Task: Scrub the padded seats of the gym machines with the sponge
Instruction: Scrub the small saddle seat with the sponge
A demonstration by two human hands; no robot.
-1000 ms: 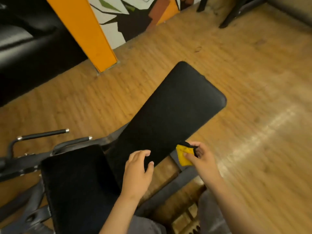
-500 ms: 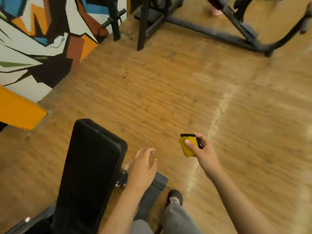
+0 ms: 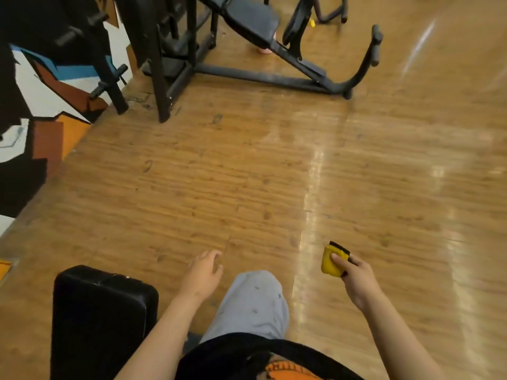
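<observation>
Yellow foam sponge pinched in right grip, left grip loose, empty. Likely between machines; next, reach grey padded seat ahead.

- The floor shows wood-grain planks, glossy, with pale streaks of glare
- The padded seat has a smooth black leather-like cover with a faint sheen
- The sponge is yellow foam with a dark layer
- The machine frame is dark matt metal
- The trouser leg is grey cloth

We are finding no text we can read, we are seeing only an orange print on the black shirt, cropped and too blurred to make out
</observation>
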